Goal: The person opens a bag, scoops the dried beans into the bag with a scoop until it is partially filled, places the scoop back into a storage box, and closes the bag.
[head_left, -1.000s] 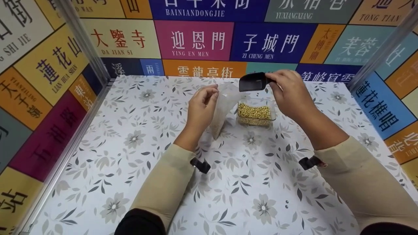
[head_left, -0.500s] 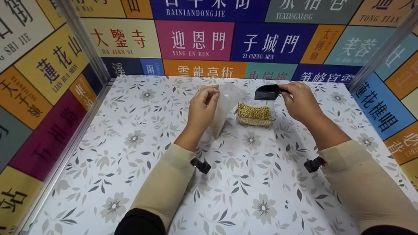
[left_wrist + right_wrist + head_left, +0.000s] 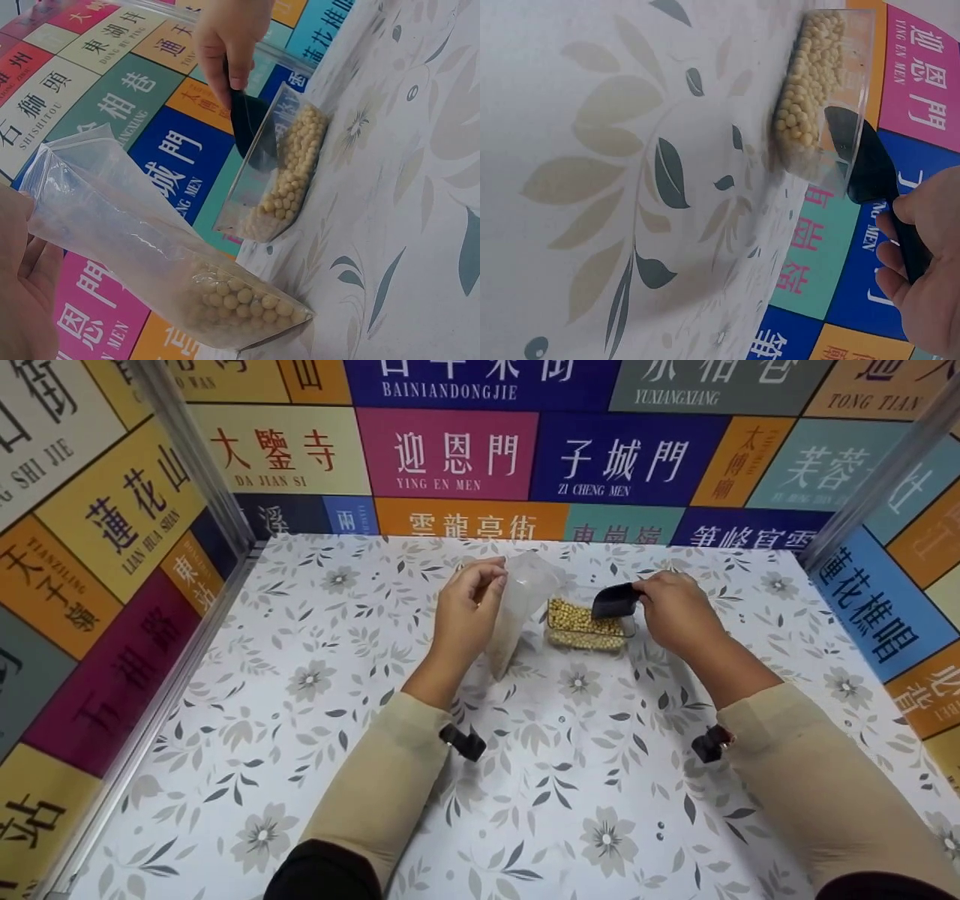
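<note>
My left hand (image 3: 466, 611) pinches the upper edge of a clear plastic bag (image 3: 523, 589), whose mouth stands partly open. Pale round beans lie in the bottom of the bag (image 3: 244, 304) in the left wrist view. Right of it, a clear rectangular container (image 3: 586, 641) holds yellow beans (image 3: 574, 616). My right hand (image 3: 679, 611) grips the handle of a black scoop (image 3: 616, 601). The scoop's blade (image 3: 847, 142) reaches down inside the container's right part, by the beans; whether it touches them I cannot tell.
The table has a white flowered cover (image 3: 525, 810). Behind it and at both sides rise panels with coloured lettered tiles (image 3: 446, 454), with clear upright posts (image 3: 199, 465) at the back corners.
The scoop has swung from beside the bag's mouth to the right and then down into the container with my right hand. My left hand and the bag have barely moved.
</note>
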Motion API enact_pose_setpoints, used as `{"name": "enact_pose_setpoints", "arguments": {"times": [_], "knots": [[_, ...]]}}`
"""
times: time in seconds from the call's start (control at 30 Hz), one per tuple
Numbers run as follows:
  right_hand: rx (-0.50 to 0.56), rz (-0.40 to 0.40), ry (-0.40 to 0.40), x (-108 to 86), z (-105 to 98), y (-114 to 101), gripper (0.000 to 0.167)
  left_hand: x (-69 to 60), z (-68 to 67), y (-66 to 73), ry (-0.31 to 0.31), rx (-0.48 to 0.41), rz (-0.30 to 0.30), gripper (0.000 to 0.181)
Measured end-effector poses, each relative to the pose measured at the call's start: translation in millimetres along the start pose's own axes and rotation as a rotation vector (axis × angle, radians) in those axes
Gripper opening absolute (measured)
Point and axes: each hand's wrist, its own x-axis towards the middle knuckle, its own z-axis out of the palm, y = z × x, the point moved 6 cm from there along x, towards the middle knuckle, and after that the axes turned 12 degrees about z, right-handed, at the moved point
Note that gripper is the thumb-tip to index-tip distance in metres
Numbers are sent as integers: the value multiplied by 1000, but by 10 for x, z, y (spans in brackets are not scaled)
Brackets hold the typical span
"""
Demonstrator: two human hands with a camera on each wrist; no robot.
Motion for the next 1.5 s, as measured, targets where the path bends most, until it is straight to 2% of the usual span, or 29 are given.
{"name": "enact_pose_setpoints", "arguments": {"times": [0.17,0.4,0.57,0.8,1.17,1.33,1.5], "knots": [[-81,-41,50,-8,42,-106,32,0,10,0,-5,9,4,10],[-143,-72,39,36,112,-209,28,-2,12,15,-16,29,31,13],[-85,-41,-20,99,165,-189,30,-7,9,3,-14,12,23,13],[-10,-76,-16,118,222,-228,31,-4,12,5,-11,20,27,12],[53,-30,-79,203,348,-274,35,-9,18,-7,-5,10,28,11],[133,4,-145,235,440,-211,37,-20,21,-5,-11,24,32,13],[201,22,-167,250,518,-185,38,-21,19,-5,-8,25,15,12]]}}
